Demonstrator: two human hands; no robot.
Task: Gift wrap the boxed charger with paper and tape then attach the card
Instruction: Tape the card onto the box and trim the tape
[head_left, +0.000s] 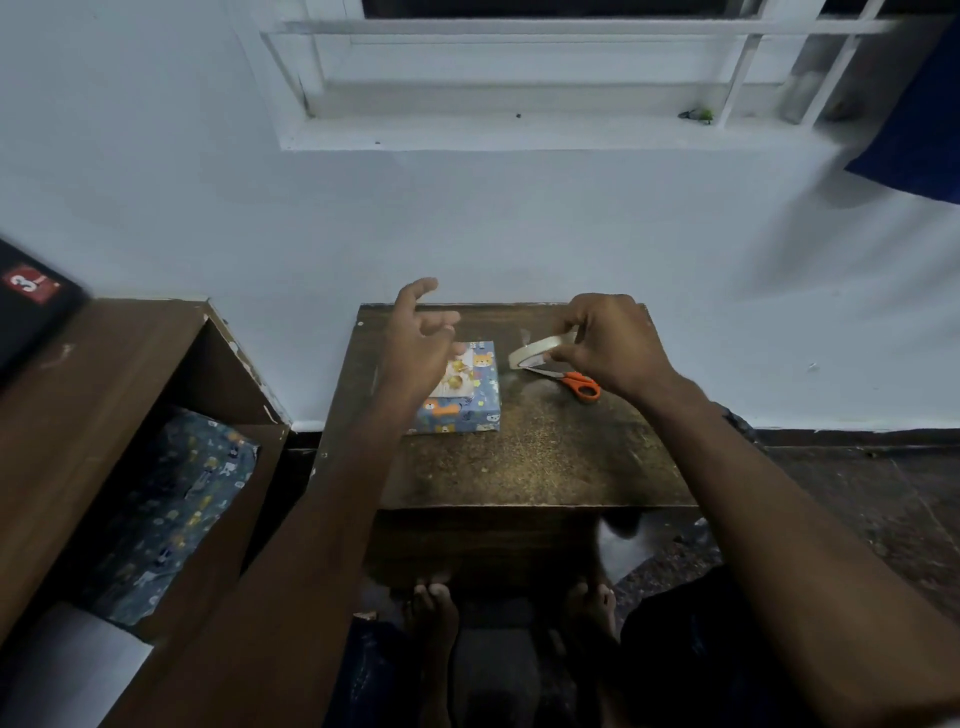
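Observation:
A small box wrapped in blue animal-print paper (470, 405) lies on the low brown table (530, 457), left of centre. A pale card with gold ornaments (457, 376) lies on its top, partly hidden by my left hand. My left hand (421, 338) hovers above the box's far left part, fingers spread and loosely bent, holding nothing. My right hand (608, 343) holds a roll of clear tape (540, 349) in the air to the right of the box, fingers pinching its rim.
Orange-handled scissors (576, 383) lie on the table under my right hand. A brown shelf unit (130, 374) at the left holds spare wrapping paper (171, 514). My bare feet (431, 608) rest under the table's near edge. A white wall rises behind.

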